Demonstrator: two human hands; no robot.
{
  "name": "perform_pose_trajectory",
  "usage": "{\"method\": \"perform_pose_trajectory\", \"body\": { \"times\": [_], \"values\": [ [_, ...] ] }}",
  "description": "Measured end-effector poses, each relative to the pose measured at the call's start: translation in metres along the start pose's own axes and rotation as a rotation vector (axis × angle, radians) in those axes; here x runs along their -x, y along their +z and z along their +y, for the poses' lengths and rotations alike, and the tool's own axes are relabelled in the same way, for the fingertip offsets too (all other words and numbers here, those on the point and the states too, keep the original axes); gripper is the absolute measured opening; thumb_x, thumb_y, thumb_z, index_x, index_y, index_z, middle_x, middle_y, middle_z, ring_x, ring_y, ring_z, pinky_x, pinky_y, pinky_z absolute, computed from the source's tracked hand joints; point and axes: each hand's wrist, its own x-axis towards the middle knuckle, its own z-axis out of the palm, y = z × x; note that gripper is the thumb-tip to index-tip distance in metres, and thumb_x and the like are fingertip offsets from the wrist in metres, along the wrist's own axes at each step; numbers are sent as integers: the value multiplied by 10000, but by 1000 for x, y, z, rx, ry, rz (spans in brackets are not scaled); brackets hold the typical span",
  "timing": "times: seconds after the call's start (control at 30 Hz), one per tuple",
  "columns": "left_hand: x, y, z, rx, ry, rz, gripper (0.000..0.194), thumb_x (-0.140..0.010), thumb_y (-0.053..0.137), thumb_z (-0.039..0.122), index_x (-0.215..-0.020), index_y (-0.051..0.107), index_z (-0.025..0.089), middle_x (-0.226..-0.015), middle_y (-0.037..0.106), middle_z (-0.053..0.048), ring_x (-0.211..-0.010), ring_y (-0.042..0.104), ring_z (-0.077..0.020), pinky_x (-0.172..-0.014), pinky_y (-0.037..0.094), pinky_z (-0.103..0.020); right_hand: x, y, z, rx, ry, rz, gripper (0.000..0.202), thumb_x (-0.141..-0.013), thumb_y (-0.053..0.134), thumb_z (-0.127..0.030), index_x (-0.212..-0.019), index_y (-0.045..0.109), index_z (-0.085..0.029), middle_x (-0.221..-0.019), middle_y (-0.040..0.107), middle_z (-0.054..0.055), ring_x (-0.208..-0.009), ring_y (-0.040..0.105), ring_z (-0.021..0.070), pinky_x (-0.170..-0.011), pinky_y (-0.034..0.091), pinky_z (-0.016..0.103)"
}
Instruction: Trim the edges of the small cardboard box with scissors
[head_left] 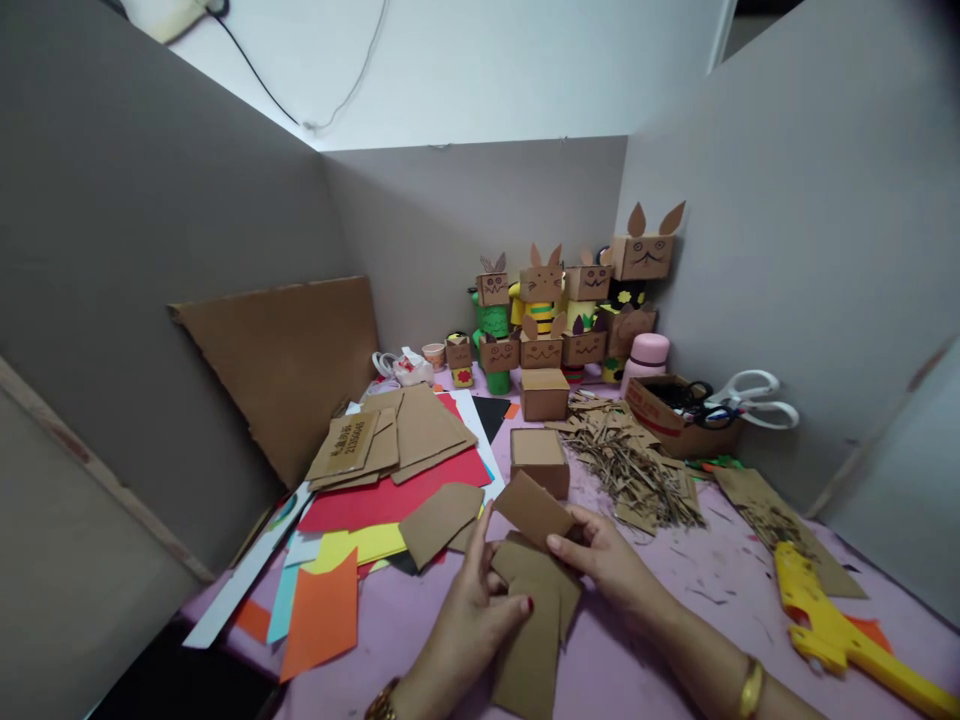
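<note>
My right hand (600, 560) pinches a small brown cardboard rectangle (534, 510) between thumb and fingers, tilted above the table. My left hand (480, 610) is beside its left corner, index finger stretched up and thumb apart; whether a fingertip touches the piece is hard to tell. Below both hands lie several overlapping cut cardboard pieces (529, 630). Just beyond the held piece stands a small cardboard box (540, 465), with another closed box (545, 395) behind it.
Cardboard sheets (431, 430) and coloured paper (322, 615) cover the left side. A heap of cardboard scraps (637, 470) lies right of centre. A yellow glue gun (814, 610) rests at right, near a box of scissors (675, 415). Cardboard animal figures (541, 285) stand at the back.
</note>
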Motion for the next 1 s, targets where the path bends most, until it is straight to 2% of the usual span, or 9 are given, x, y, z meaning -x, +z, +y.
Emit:
{"method": "perform_pose_trajectory", "body": {
  "times": [0.17,0.27,0.4,0.53,0.63,0.73,0.9,1.0],
  "values": [
    [-2,-6,5,20,76,30,1062,-755,693,288,-1478,-83,333,-1397,483,-157,-1071,627,-244,-860,518,-346,-2,-3,0,-97,-15,123,356,-723,740,-477,-934,668,-199,-764,711,16,-697,635,179,-692,472,298],
    [-1,-7,8,24,106,37,1013,-783,675,316,-1485,-55,322,-1441,455,-150,-1170,571,-245,-944,475,-346,-1,-2,-3,-104,-29,146,347,-762,692,-502,-950,660,-212,-796,713,12,-715,632,174,-676,469,283],
    [0,-5,10,52,157,87,947,-814,642,313,-1490,-20,315,-1446,458,-136,-1208,544,-234,-957,464,-321,1,3,-3,-21,-22,69,349,-697,756,-482,-869,676,-190,-807,712,28,-759,631,199,-670,460,286],
    [1,-5,19,96,147,222,962,-810,648,277,-1483,-38,327,-1297,601,-127,-1042,653,-232,-853,527,-341,3,3,5,101,-8,4,376,-682,753,-513,-821,672,-173,-712,672,6,-672,581,167,-592,400,251],
    [0,-6,27,108,151,341,931,-793,670,267,-1485,48,298,-1170,677,-117,-953,689,-233,-797,549,-347,3,1,10,192,9,-55,402,-668,746,-531,-741,657,-146,-635,626,-3,-563,509,136,-529,334,239],
    [-1,-8,32,123,176,409,915,-751,713,265,-1472,149,255,-1115,704,-114,-929,696,-234,-785,552,-342,4,2,12,282,-11,-111,399,-690,718,-521,-761,674,-131,-680,636,24,-608,524,161,-565,359,264],
    [-2,-8,26,93,166,416,857,-731,728,289,-1436,243,242,-1114,706,-112,-950,691,-236,-795,542,-333,11,11,12,410,-85,-162,301,-733,704,-421,-807,726,-130,-839,665,77,-884,569,272,-796,409,356],
    [-1,-6,16,62,165,343,796,-714,739,296,-1389,325,214,-1125,701,-124,-997,677,-250,-848,524,-350,15,16,14,395,-47,-223,298,-753,693,-397,-892,732,-136,-838,696,72,-867,600,268,-775,452,350]
  ]
}}
